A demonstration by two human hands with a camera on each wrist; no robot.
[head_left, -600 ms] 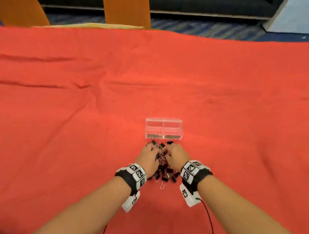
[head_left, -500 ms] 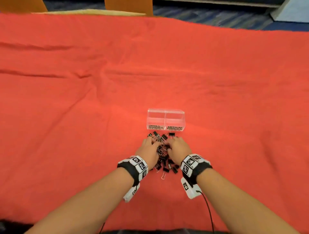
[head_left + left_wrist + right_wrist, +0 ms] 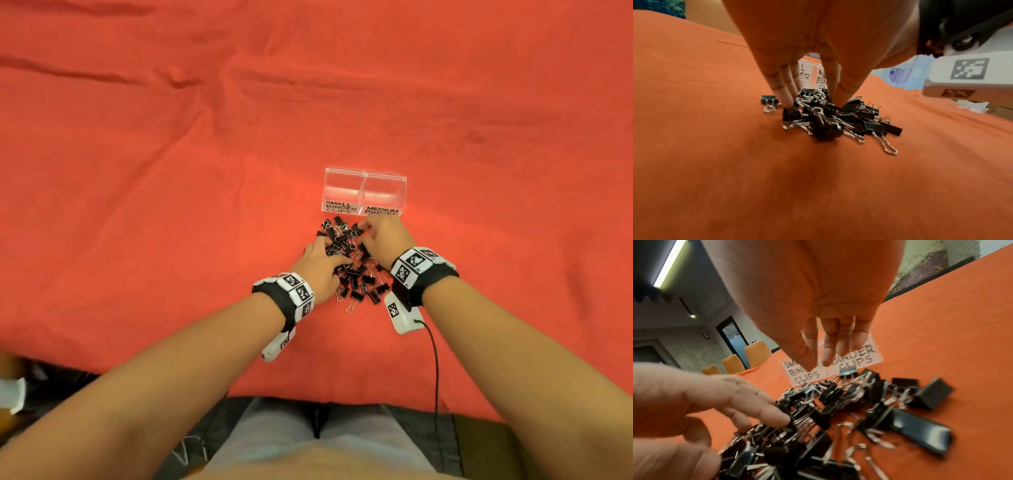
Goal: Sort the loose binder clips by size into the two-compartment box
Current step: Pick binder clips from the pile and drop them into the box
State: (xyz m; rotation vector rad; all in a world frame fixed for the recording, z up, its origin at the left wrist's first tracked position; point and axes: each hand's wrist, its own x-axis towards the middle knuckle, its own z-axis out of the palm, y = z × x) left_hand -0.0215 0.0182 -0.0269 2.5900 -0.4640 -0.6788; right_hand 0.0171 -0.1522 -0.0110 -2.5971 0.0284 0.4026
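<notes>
Both hands at a heap of black metal binder clips [image 3: 349, 270] on red cloth [image 3: 171, 205].
Left hand [image 3: 317, 265] rests spread fingers on it; right hand [image 3: 385, 236] hangs loose, holding nothing, before the clear two-compartment plastic box [image 3: 364, 190].

Matt black binder clips [image 3: 349, 270] with shiny silver wire handles lie on soft, creased orange-red cloth [image 3: 171, 171]; beyond the fingertips, a glossy clear plastic two-compartment box [image 3: 364, 178] bears white paper labels [image 3: 805, 371].

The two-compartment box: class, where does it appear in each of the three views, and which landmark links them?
Head: two-compartment box sits centre, just beyond the clip pile.
Left wrist: only a sliver shows between the fingers, upper centre.
Right wrist: its labels show mid-frame behind the fingers.
Shared landmark: the handwritten "BINDER CLIPS" labels.
</notes>
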